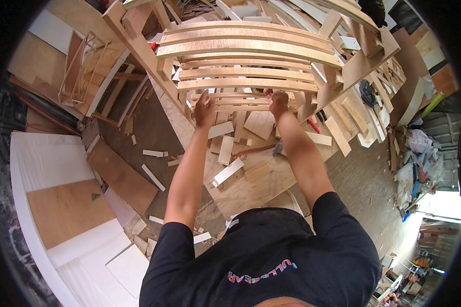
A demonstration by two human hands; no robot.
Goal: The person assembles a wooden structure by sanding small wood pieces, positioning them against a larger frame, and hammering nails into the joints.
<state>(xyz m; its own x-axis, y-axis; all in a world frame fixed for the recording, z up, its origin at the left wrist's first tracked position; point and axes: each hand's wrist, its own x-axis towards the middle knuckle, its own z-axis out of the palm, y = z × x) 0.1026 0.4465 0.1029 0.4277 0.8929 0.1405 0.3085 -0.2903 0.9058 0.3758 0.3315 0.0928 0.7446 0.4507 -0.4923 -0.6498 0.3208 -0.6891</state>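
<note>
A large slatted wooden frame point(251, 47), like a bench or chair, stands in front of me with curved slats across it. My left hand point(205, 110) is at its lower left slats, fingers closed near the end of a thin wooden slat point(241, 108). Farther right, my right hand point(278, 102) is closed at the same low row of slats; part of its grip is hidden. Below the hands, a hammer point(277, 149) with a reddish handle lies on a plywood board point(235, 197) among wood offcuts point(228, 172).
White panels and a brown sheet point(70, 212) lie at left. Brown board point(123, 176) rests on the littered floor beside them. Stacked wood strips point(369, 115) lie to the right, with plastic bags point(417, 153) beyond. A red-handled tool point(313, 126) lies near the frame's right leg.
</note>
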